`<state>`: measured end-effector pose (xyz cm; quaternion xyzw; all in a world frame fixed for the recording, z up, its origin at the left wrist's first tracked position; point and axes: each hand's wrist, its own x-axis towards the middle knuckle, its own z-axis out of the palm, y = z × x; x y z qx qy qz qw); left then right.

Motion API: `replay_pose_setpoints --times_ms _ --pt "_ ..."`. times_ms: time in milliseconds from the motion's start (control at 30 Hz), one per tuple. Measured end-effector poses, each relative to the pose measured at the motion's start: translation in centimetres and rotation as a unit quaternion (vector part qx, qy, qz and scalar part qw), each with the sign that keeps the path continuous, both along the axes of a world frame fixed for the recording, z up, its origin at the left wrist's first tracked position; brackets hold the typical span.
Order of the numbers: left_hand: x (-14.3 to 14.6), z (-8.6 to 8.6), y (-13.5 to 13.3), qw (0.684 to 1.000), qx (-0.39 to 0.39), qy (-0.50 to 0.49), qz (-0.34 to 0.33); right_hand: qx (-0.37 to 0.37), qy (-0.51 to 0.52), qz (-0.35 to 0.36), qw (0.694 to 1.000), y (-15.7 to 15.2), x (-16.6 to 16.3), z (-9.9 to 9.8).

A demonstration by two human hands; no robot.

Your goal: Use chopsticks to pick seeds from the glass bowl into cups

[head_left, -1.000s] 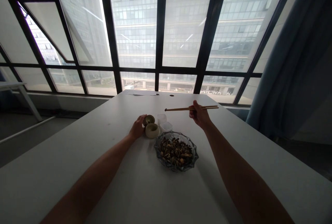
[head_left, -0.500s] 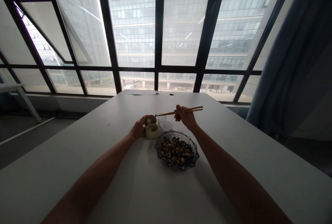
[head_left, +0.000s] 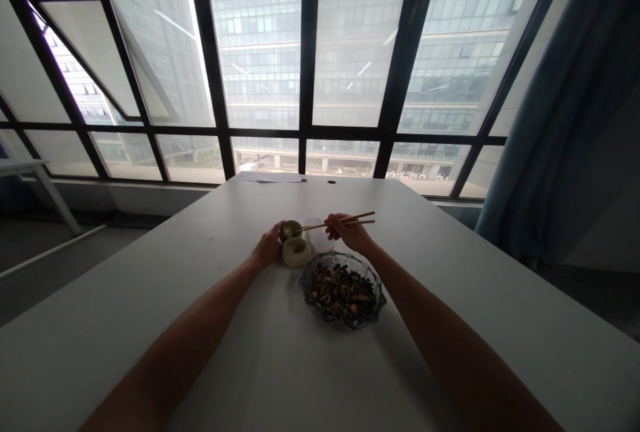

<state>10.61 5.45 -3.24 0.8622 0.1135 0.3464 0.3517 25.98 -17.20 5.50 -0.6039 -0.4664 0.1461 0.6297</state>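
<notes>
My left hand (head_left: 267, 247) is closed on the side of a small brownish-green cup (head_left: 287, 226), the farther of two. Just in front of it is a paler, cream cup (head_left: 296, 254). My right hand (head_left: 347, 232) grips a pair of wooden chopsticks (head_left: 362, 217), their tips reaching into the farther cup. Whether anything is between the tips is too small to tell. Nearer to me, a scalloped glass bowl (head_left: 379, 310) holds a mix of striped seeds and nuts (head_left: 343, 292). Two clear plastic tubs (head_left: 321, 243) sit between the cups and my right hand, which partly covers them.
All of this rests on a long white table (head_left: 240, 352). Papers (head_left: 273, 178) lie at its far end, close to the windows. A blue curtain (head_left: 540, 112) hangs at the right, and another white table (head_left: 20, 167) stands at the left.
My right hand has moved left and slightly nearer, bringing the chopstick tips from the cup's rim into the cup. A small dark piece at the tips is no longer visible.
</notes>
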Motion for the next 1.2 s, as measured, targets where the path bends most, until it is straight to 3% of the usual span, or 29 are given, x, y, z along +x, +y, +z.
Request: replay_pose_setpoints --times_ms 167,433,567,700,1200 --pt "-0.3 0.4 -0.1 0.996 0.027 0.045 0.069 0.018 -0.002 -0.038 0.999 -1.6 0.7 2.2" --pt "0.2 0.1 0.5 0.997 -0.001 0.052 0.054 -0.057 -0.027 -0.023 0.998 -5.1 1.7 5.2" --pt "0.0 0.4 0.9 0.995 -0.064 0.058 0.042 -0.133 -0.072 0.014 0.988 -5.7 1.5 5.6" --pt "-0.6 0.4 0.7 0.997 -0.068 0.041 0.003 -0.185 -0.121 0.027 0.975 -5.9 1.2 5.9" --pt "0.3 -0.3 0.5 0.999 -0.037 0.022 0.017 -0.244 -0.137 0.013 0.960 -6.1 1.2 6.0"
